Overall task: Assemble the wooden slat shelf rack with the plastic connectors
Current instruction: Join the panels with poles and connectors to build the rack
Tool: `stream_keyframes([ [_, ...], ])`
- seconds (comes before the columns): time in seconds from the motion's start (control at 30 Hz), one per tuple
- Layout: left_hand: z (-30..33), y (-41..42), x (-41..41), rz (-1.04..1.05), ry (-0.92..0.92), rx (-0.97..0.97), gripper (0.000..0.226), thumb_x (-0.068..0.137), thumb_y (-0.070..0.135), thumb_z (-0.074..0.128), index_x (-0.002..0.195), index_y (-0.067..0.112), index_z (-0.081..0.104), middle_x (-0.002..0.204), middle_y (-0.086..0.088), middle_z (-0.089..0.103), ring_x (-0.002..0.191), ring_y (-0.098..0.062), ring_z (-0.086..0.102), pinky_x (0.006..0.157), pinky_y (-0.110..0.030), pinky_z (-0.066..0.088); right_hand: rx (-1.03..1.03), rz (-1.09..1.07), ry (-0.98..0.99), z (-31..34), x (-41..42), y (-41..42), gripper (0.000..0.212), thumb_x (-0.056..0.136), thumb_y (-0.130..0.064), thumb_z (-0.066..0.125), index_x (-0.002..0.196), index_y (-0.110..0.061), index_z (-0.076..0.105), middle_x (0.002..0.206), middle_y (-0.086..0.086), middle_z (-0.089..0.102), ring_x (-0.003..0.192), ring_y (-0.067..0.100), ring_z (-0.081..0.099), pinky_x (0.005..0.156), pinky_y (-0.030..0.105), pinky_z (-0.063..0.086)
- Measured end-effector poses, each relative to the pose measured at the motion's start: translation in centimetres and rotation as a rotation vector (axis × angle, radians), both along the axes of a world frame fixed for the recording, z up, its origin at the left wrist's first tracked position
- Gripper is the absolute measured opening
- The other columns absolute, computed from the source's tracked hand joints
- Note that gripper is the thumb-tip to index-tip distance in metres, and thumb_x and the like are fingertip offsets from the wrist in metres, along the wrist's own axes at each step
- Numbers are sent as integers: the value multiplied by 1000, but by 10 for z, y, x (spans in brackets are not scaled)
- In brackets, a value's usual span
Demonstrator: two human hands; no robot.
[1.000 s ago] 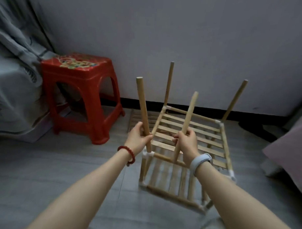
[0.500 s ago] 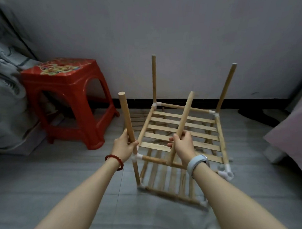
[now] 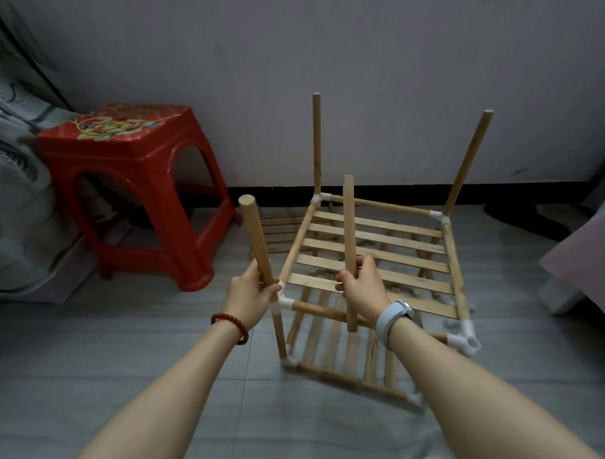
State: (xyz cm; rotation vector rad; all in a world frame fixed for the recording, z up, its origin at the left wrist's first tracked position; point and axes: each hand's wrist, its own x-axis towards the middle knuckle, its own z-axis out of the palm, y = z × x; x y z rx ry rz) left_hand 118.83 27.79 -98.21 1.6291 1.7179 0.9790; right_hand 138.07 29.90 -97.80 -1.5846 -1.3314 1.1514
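1. My left hand was wrapped around the lower part of the near-left post, fingers and thumb closed on it just above the white corner connector.
2. That post leaned up and to the left from the connector, its round top end facing the camera.
3. My right hand gripped a loose dowel, with the fingers curled around its lower half and the thumb side toward me.
4. The dowel stood nearly upright, its lower end hanging just below the front rail of the upper shelf; I could not tell whether it touched that rail.
5. The rack sat on the grey tiled floor, near the wall, with two slatted shelves, one above the other.
6. Two more posts rose from the far corners of the upper shelf: the far-left post close to upright, the far-right post leaning to the right.
7. The near-right connector showed an open socket with no post above it.
8. A stack of spare slat panels lay flat on the floor behind the rack, beside the baseboard.
9. A red plastic stool stood left of the rack, well apart from it, with grey bedding at its far side.
10. I wore a red bead bracelet on the left wrist and a pale band watch on the right.
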Motion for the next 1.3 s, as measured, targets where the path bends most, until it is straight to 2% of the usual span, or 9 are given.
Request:
stream_keyframes([
  [0.23,3,10,-1,-46,17,-74,25,88,5,60,99,22,46,90,1,64,86,-11,59,79,-23,45,-103,76,-165,-14,-3,-3,26,97,-17,45,121,-15,38,110,8,57,100,23,59,89,40,50],
  [0.37,5,11,-7,-101,15,-108,26,89,4,58,102,21,44,92,3,64,89,-10,59,85,-25,47,-143,68,-182,-15,-3,-7,24,96,-18,46,119,-13,38,109,10,58,100,24,59,90,42,50],
  [0.47,8,9,-5,-158,32,-126,23,88,5,59,94,23,46,91,7,61,93,-12,59,87,-29,49,-163,53,-146,-10,1,-10,23,96,-18,46,118,-13,39,111,11,58,101,24,59,89,40,49],
  [0.6,22,12,9,-3,-266,44,11,87,13,63,81,15,55,78,-2,58,76,-12,56,72,-23,49,-160,43,-67,-4,8,-14,23,97,-16,45,119,-14,38,111,10,58,103,22,58,90,39,48],
  [0.73,28,21,36,204,-523,121,37,93,21,56,57,14,46,53,-1,45,51,-11,45,53,-20,39,-146,67,-87,-10,9,-12,26,97,-17,45,122,-13,38,109,10,58,100,22,59,86,37,50],
  [0.83,19,26,47,346,-553,221,49,93,16,55,47,16,38,42,5,37,42,-9,37,47,-23,34,-138,74,-85,-14,10,-7,26,97,-17,45,122,-14,39,109,8,59,100,20,60,84,34,50],
  [0.97,8,29,49,336,-581,255,53,91,7,56,43,17,35,32,12,32,34,-2,32,40,-18,30,-152,38,-68,-21,14,-1,26,97,-16,45,122,-12,40,105,8,61,97,19,62,88,37,51],
  [1.17,10,29,45,260,-577,195,51,89,1,55,44,13,36,34,11,32,33,-2,32,39,-15,30,-173,7,-65,-20,5,-1,28,97,-13,44,124,-10,38,92,1,58,92,18,61,87,36,51],
  [1.3,18,23,38,206,-539,84,48,92,8,53,47,14,39,43,3,35,38,-5,35,42,-17,32,-160,-66,47,-9,5,-6,30,97,-11,46,126,-10,38,103,6,60,93,18,61,95,42,48],
])
